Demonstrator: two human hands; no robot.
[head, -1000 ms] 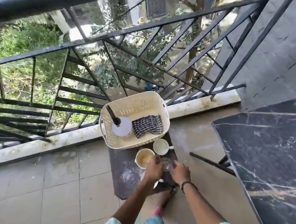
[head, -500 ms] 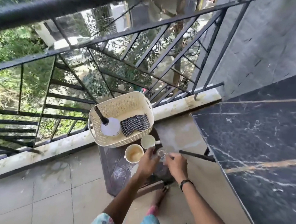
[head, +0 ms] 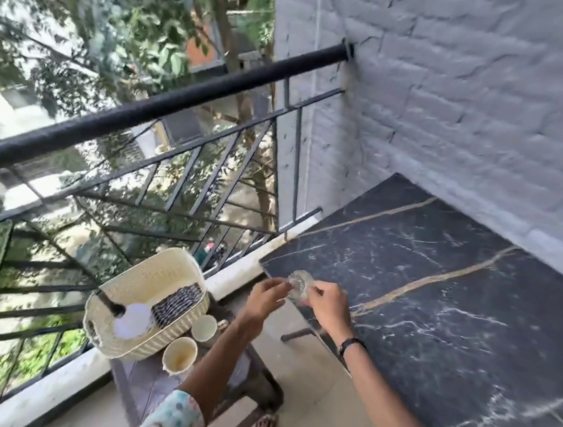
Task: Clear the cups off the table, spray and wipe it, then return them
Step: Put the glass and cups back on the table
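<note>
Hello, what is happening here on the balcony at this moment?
A person holds a small clear glass with both hands, the left hand and the right hand, above the near edge of the dark marble table. Two cream cups stand on a low stool beside a cream basket, which contains a checked cloth and a white bottle.

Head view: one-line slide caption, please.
Both hands, left and right, hold a clear glass at the dark marble table's edge; two cups remain on the stool.
</note>
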